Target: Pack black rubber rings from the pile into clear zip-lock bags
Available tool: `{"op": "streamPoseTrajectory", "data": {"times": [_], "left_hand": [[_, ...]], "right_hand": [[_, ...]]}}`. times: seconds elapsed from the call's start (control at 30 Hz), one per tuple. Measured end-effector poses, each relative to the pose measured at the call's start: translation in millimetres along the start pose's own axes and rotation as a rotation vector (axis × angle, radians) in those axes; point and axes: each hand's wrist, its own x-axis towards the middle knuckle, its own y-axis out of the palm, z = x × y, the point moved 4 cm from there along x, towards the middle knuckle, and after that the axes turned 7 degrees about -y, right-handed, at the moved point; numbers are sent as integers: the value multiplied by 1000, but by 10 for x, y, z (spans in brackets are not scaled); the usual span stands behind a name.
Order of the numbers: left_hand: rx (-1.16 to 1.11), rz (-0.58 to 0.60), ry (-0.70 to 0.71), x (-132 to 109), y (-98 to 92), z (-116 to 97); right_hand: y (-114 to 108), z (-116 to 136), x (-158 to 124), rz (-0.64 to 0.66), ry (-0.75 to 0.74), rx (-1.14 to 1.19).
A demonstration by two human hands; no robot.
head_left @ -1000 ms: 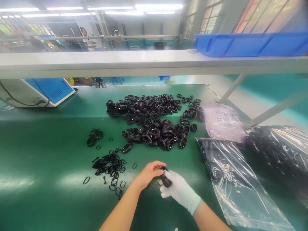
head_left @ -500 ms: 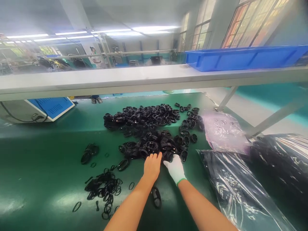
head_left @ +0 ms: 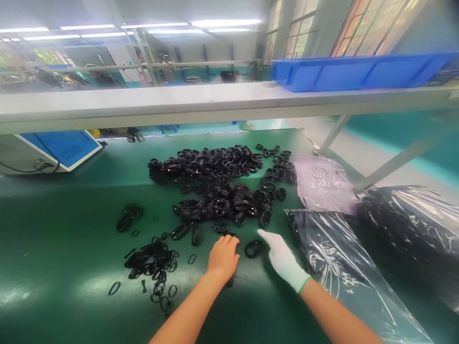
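Observation:
My bare left hand point(head_left: 223, 258) lies palm down on the green table point(head_left: 71, 239), fingers bent slightly and held together, its tips at a loose black oval ring point(head_left: 231, 235). Another black part point(head_left: 229, 282) peeks out under its wrist. My right hand point(head_left: 281, 258), in a white glove, has its fingers stretched out flat and holds nothing, its tips just right of a black oval ring point(head_left: 253, 248). Both hands sit just in front of the big pile of black oval rings point(head_left: 215, 186).
A scatter of thin black O-rings point(head_left: 154, 263) lies to the left. Clear bags of black parts point(head_left: 344, 267) and a pinkish bag point(head_left: 322, 181) lie on the right. Overhead, a shelf point(head_left: 215, 102) carries a blue crate point(head_left: 355, 71). A blue-and-white machine point(head_left: 53, 150) stands far left.
Both hands went from holding one part near me, out to the pile, then drew back toward me. A few oval rings now lie loose in front of the pile.

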Motion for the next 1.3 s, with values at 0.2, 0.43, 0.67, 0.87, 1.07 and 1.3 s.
{"op": "streamPoseTrajectory", "data": {"times": [0.2, 0.43, 0.67, 0.87, 1.07, 1.3], "left_hand": [[-60, 40, -40, 141, 381, -394], [-744, 313, -156, -178, 475, -320], [-547, 78, -55, -309, 43, -143], [-530, -45, 27, -347, 173, -203], [-376, 35, -97, -360, 125, 135], [252, 206, -258, -324, 177, 168]], "right_hand": [[56, -319, -454, -205, 404, 571], [235, 181, -452, -2, 411, 1325], [234, 568, -515, 267, 365, 1404], [316, 746, -530, 306, 421, 1189], [403, 479, -558, 201, 589, 1123], [451, 236, -438, 218, 598, 566]]}}
